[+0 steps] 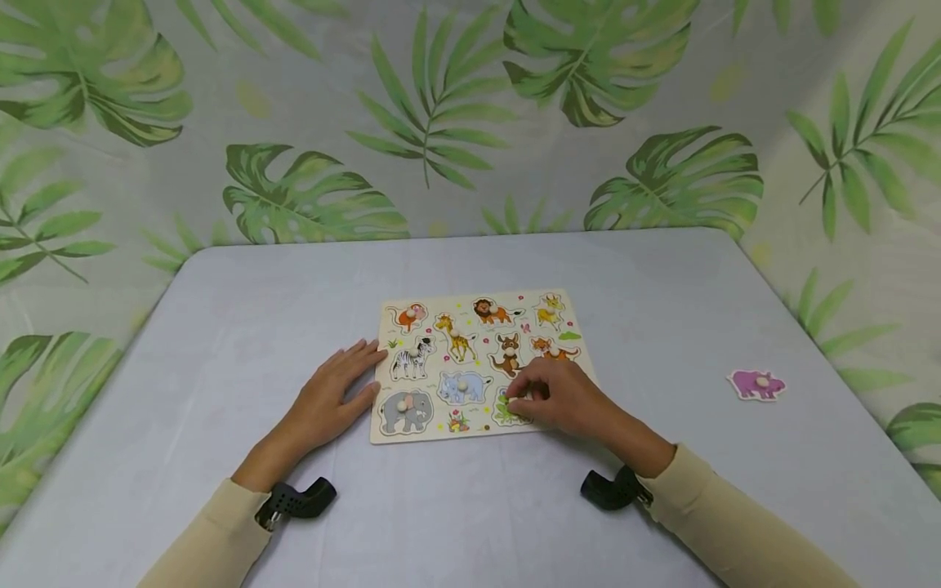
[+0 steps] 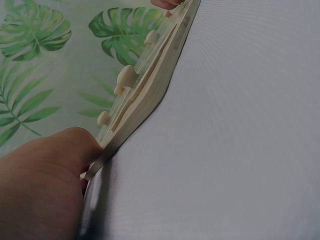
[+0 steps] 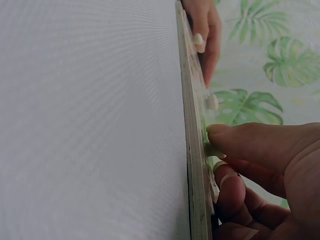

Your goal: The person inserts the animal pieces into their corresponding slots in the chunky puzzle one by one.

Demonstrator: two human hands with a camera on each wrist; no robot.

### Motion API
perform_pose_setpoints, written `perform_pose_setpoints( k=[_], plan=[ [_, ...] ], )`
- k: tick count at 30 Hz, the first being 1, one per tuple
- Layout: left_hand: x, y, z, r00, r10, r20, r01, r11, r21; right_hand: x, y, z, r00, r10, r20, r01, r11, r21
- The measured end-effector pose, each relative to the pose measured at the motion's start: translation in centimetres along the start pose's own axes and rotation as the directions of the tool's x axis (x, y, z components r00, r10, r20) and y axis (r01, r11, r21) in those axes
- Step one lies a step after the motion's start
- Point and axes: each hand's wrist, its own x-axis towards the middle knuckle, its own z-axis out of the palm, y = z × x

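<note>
A wooden peg puzzle board (image 1: 434,363) lies flat on the table, filled with animal pieces such as a zebra (image 1: 412,359), a giraffe (image 1: 457,339), a rhino (image 1: 463,387) and an elephant (image 1: 407,412). My left hand (image 1: 334,398) rests beside the board, its fingertips and thumb touching the left edge. Over the lower right corner, my right hand (image 1: 562,396) pinches at a green-patterned puzzle piece (image 1: 503,411) with thumb and forefinger. The hand covers much of that piece, so its animal cannot be made out. In the right wrist view the thumb (image 3: 250,142) sits low against the board's surface.
A purple hippo piece (image 1: 757,385) with a wooden knob lies apart on the right side of the table. White cloth covers the table (image 1: 287,278). Behind it hangs a leaf-print curtain (image 1: 456,196). A black wrist camera sits at each sleeve.
</note>
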Motion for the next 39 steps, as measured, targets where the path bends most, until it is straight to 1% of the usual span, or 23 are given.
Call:
perform_pose_setpoints(
  k=[7,12,17,22,28,32,35,39],
  plan=[
    [-0.2,-0.1,0.1,1.0,-0.013,0.012,0.013,1.0,-0.008,-0.1,0.0,0.2,1.0,0.002,0.001,-0.002,1.0,0.007],
    [-0.2,-0.1,0.0,1.0,-0.01,0.009,0.01,1.0,-0.008,-0.1,0.0,0.2,1.0,0.0,0.001,0.0,1.0,0.013],
    [-0.3,-0.2,0.1,1.0,-0.01,0.01,0.01,1.0,0.0,-0.1,-0.1,0.1,1.0,0.012,0.024,-0.012,0.999,0.031],
    [-0.2,-0.2,-0.1,1.0,-0.003,0.002,0.003,1.0,0.002,0.0,-0.3,-0.1,1.0,0.013,0.027,-0.014,0.999,0.044],
    [0.1,0.0,0.1,1.0,0.011,0.001,-0.011,1.0,0.004,-0.1,-0.2,-0.5,0.999,0.037,-0.005,-0.037,0.998,0.042],
    [0.2,-0.1,0.0,1.0,0.014,-0.004,-0.014,1.0,0.003,-0.3,-0.1,-0.8,0.999,0.032,-0.023,-0.032,0.999,0.032],
    [0.2,-0.1,0.0,1.0,0.008,-0.001,-0.008,1.0,-0.003,-0.8,0.1,-1.2,0.999,0.026,-0.036,-0.025,0.999,0.02],
    [0.0,-0.1,0.0,1.0,0.005,0.001,-0.005,1.0,-0.011,-1.5,0.4,-1.9,0.997,0.044,-0.059,-0.044,0.999,0.004]
  ],
)
